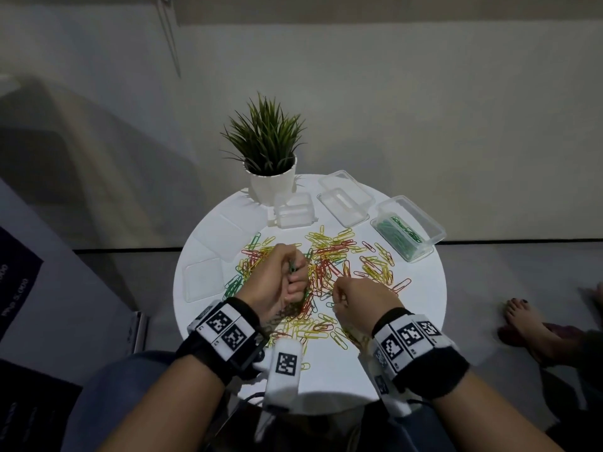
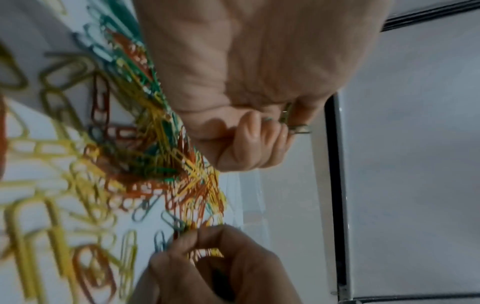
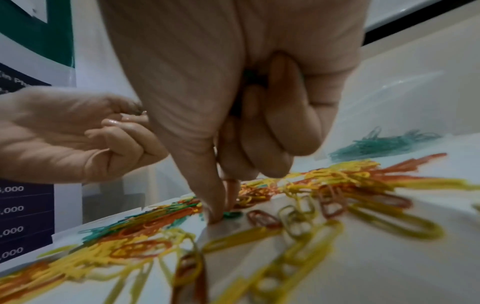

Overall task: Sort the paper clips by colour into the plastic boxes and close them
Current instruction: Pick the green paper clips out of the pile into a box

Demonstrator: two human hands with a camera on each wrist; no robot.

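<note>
The small green wire paper clip (image 3: 232,214) is lying flat on the round white table (image 1: 421,308), directly under your right hand (image 1: 360,300); its long axis cannot be told. Your right thumb and forefinger are pressing down together on it, the other fingers curling into the palm around what looks like more green. Your left hand (image 1: 280,282), just beside, is clenching a bundle of green clips (image 1: 292,266). The clear plastic box of green clips (image 1: 408,228) is sitting well away at the far right, nearer your right hand.
</note>
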